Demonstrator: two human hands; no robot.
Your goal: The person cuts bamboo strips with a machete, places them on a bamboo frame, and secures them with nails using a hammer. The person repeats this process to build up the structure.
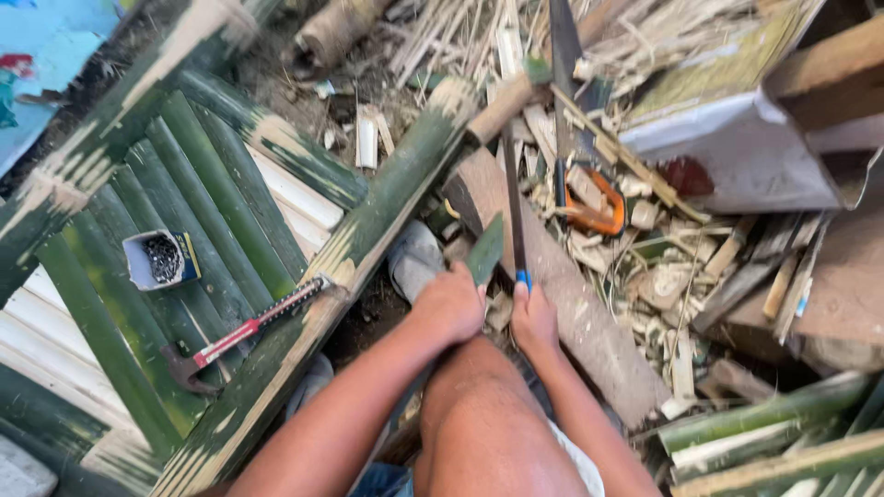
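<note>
Splitting looks to be the step in hand: seen from the head camera, the left hand (448, 304) closes its grip on a green bamboo sliver (485, 248) stood on the plank (562, 285), while the right hand (532, 317) holds a long blade (512, 202) just beside it. A steady, straight push along the grain seems called for. Room is tight: the bamboo frame (368, 230) edges the left, scraps (663, 276) and a saw (589, 198) crowd the right, and the knee (479, 405) sits below.
</note>
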